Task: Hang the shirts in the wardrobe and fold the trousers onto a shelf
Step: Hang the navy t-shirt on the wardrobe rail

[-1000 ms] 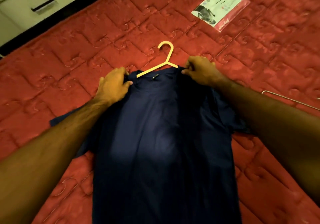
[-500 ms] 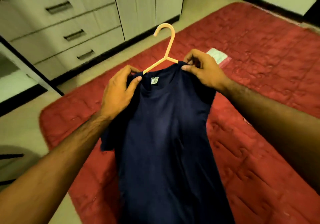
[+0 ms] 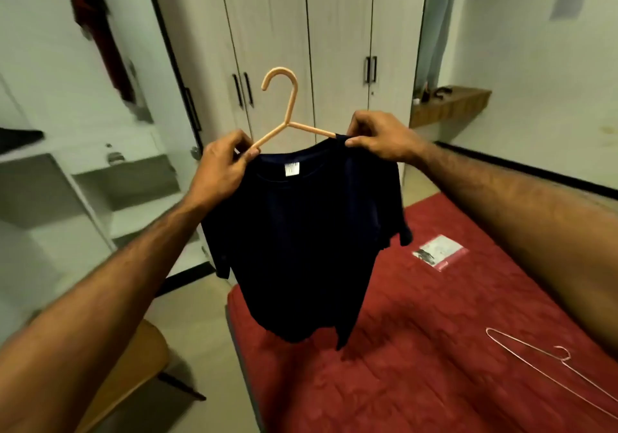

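Note:
A dark navy shirt [image 3: 307, 242] hangs on a pale orange plastic hanger [image 3: 284, 111], held up in the air in front of me. My left hand [image 3: 224, 168] pinches the shirt's left shoulder together with the hanger arm. At the other shoulder my right hand [image 3: 378, 136] grips the cloth and the hanger's right arm. The hook points up and left. Behind it stand the closed white wardrobe doors [image 3: 337, 48]. To the left, an open wardrobe section [image 3: 110, 171] shows shelves and a red garment [image 3: 100, 28] hanging.
A red quilted mattress [image 3: 434, 349] lies on the floor at the lower right, with a thin wire hanger [image 3: 548, 362] and a flat plastic packet [image 3: 438, 252] on it. A wooden chair seat [image 3: 133, 375] is at the lower left. A wooden wall shelf [image 3: 451, 104] sits at the right.
Both hands have lifted the shirt on its hanger off the mattress to chest height. My view has swung up from the mattress to the wardrobe doors.

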The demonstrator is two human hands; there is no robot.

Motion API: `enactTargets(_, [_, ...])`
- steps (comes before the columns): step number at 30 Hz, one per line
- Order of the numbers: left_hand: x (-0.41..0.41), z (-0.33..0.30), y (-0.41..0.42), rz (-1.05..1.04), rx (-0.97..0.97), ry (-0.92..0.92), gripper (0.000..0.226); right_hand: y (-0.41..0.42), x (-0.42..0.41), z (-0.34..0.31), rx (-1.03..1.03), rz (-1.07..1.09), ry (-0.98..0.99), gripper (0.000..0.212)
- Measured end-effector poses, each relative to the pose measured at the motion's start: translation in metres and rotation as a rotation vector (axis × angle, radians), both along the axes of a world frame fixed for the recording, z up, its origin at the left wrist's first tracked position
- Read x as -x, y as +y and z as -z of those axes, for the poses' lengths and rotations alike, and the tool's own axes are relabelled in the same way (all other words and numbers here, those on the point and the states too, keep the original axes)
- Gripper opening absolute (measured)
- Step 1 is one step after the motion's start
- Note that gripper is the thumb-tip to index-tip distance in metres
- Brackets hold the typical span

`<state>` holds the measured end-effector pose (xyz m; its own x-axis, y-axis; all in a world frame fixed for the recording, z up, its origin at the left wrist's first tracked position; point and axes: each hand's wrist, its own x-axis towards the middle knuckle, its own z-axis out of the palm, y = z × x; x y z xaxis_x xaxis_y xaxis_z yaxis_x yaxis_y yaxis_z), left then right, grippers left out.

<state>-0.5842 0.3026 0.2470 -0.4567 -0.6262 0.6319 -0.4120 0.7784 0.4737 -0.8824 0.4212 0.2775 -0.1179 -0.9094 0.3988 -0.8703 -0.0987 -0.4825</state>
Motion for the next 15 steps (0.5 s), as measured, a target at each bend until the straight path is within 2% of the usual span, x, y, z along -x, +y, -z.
enactTargets(5, [-0.076,-0.106,0.028,-0.087,0.108,0.077,0.011,0.01,-0.065,-0.107,0.034,-0.079,0.112,0.013])
enactTargets(8, [-0.112,-0.15,0.025,-0.153,0.17,0.131,0.011,0.001,-0.099,-0.151,0.025,-0.16,0.071,0.022])
enactTargets(11, [-0.147,-0.18,0.01,-0.191,0.237,0.145,0.011,-0.021,-0.138,-0.178,0.049,-0.237,0.076,0.03])
enactTargets(15, [-0.196,-0.206,-0.026,-0.205,0.31,0.141,0.01,-0.076,-0.189,-0.189,0.154,-0.285,0.144,0.018])
